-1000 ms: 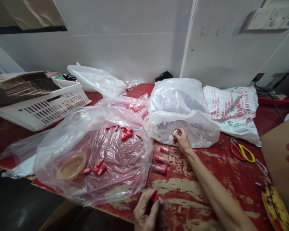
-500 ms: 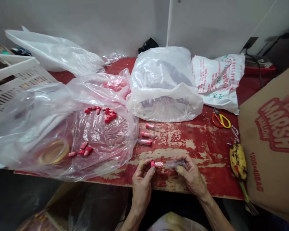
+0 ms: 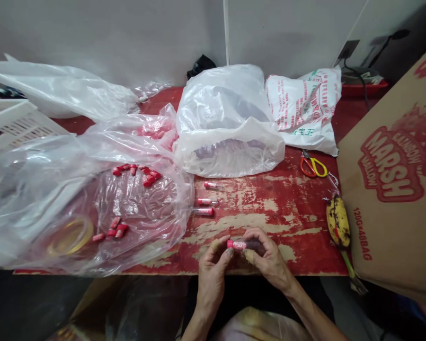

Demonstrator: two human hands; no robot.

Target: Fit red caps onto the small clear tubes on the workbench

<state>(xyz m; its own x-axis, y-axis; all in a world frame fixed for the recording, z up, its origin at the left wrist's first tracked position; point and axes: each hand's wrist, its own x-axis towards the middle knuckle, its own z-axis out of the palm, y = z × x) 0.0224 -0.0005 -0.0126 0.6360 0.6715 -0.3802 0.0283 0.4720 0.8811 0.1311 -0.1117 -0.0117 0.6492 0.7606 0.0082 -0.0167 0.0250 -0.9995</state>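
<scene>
Both my hands meet over the near edge of a worn red table (image 3: 294,213). Between them is a small clear tube with a pink cap (image 3: 238,245). My left hand (image 3: 215,265) pinches the capped end, and my right hand (image 3: 266,258) is closed round the clear body. Three more capped tubes (image 3: 206,201) lie in a row on the table just beyond my hands. To the left, a large clear plastic bag (image 3: 102,189) holds loose pink caps (image 3: 137,171). A white bag (image 3: 230,128) with clear tubes inside sits behind the row.
A roll of tape (image 3: 69,235) lies inside the clear bag. Orange and yellow scissors (image 3: 313,166) and a spotted banana (image 3: 338,221) lie at the right, beside a large cardboard box (image 3: 394,189). A white slatted basket (image 3: 10,125) stands at far left, a printed bag (image 3: 305,111) behind.
My right hand came back from the white bag with a clear tube. Both hands then met at the table's near edge, and the pink cap now sits on the tube's end. The view tilted down.
</scene>
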